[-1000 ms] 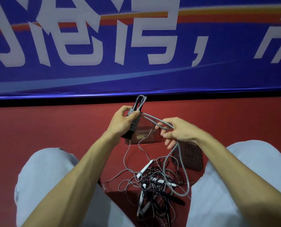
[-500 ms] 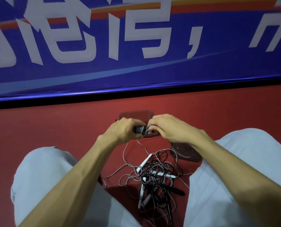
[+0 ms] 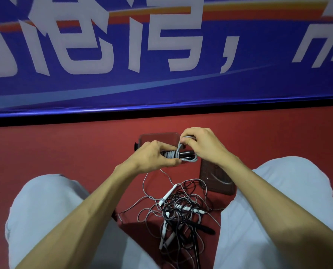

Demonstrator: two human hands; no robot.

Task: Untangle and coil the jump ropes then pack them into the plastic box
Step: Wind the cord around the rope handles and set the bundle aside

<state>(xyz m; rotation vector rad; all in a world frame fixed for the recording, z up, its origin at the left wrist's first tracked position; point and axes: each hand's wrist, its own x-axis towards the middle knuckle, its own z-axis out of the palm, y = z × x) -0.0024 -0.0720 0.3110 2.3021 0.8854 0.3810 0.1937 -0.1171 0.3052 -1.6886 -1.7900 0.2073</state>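
Left hand (image 3: 154, 158) grips the grey jump rope (image 3: 172, 154) wound round its black handles; right hand (image 3: 202, 148) pinches a loop, above the transparent plastic box (image 3: 157, 137). Turns are best laid snug, side by side.

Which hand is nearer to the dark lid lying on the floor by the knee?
Right. The right hand is just beyond the lid, its wrist above it; the left hand is farther left, past the coiled rope.
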